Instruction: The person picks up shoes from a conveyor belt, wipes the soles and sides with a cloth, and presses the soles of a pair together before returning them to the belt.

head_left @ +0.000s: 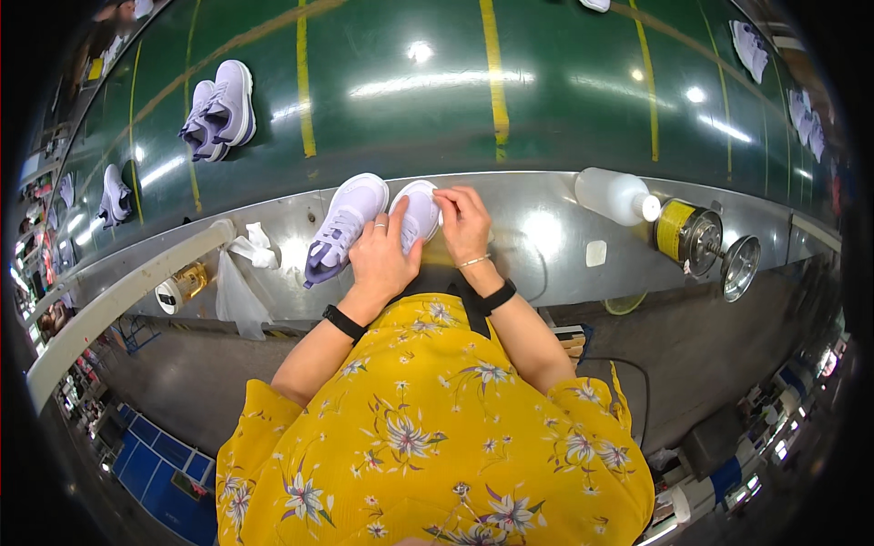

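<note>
Both hands work 1 white sneaker [417,214] on the steel counter [546,241]: left hand [382,259] clamps its side to steady it, right hand [462,223] pinches its edge with curled fingers, beside its lavender-soled mate [346,227].

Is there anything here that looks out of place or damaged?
Nothing stands out. Both hands, left hand and right hand, work on one white shoe; its mate lies beside it on the metal ledge.
</note>
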Tool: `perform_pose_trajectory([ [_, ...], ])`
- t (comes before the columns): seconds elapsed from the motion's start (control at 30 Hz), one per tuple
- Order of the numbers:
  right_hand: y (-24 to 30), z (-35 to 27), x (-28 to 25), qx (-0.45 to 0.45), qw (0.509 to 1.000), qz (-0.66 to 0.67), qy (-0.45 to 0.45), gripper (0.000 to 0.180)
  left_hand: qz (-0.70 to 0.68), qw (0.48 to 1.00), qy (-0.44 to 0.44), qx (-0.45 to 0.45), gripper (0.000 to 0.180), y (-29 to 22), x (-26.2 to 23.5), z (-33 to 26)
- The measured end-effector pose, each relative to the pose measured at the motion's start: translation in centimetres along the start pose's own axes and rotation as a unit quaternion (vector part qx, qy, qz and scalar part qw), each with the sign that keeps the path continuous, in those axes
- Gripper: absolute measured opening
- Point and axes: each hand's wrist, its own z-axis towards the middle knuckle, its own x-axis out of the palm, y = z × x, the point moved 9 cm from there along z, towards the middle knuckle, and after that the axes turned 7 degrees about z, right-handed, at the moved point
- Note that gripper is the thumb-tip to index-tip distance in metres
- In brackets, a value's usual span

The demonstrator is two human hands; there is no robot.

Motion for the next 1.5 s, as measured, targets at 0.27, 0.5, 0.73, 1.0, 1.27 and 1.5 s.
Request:
perform_pose_trajectory([
  [0.27,0.1,1.9,1.2,-0.02,1.0,-0.018,0.0,0.007,0.002,1.0,-0.008,0.011,0.075,0.2,0.3,0.1],
  [0.5,0.0,1.2,0.0,-0.002,1.0,-0.031,-0.001,0.007,-0.003,1.0,-0.014,0.019,0.075,0.2,0.3,0.3],
  [0.73,0.4,1.5,0.0,-0.024,0.998,-0.045,0.023,0.007,-0.001,1.0,-0.017,0.022,0.075,0.1,0.3,0.3],
  [1.0,0.1,1.8,0.0,-0.02,0.999,-0.031,0.011,0.007,0.007,1.0,-0.008,0.022,0.075,-0.2,0.6,0.3],
  [1.27,-0.3,1.1,-0.6,-0.005,1.0,-0.02,0.015,0.006,0.005,1.0,-0.011,0.017,0.074,-0.1,0.8,0.4],
  [1.5,-0.1,2.3,0.0,-0.031,0.998,-0.032,0.041,0.007,0.012,0.999,-0.026,0.031,0.075,-0.4,0.6,0.7],
])
